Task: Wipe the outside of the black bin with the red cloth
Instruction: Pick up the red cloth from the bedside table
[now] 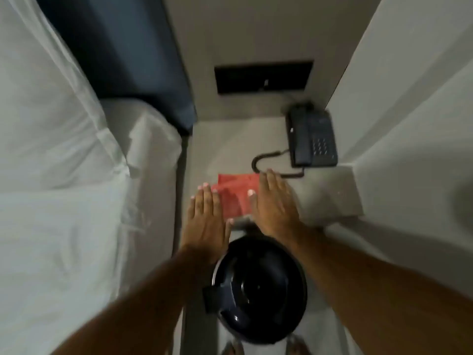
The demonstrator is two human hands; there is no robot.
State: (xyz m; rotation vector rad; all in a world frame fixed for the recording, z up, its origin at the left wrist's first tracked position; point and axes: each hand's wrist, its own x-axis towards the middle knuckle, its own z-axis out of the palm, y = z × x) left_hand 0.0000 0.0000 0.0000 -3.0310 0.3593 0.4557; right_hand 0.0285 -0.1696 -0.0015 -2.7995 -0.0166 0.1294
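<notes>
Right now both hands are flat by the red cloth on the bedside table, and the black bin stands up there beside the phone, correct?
Not quite. The head view shows the black bin on the floor below the bedside table, not beside the phone. Both hands, left and right, are flat by the red cloth.

Nightstand top (320,201), pale grey, wedged between bed and wall.
Red cloth (234,193) lies flat on it between my left hand (207,221) and right hand (275,203). Black phone (311,138) sits past my right fingertips, cord trailing toward the cloth.
</notes>
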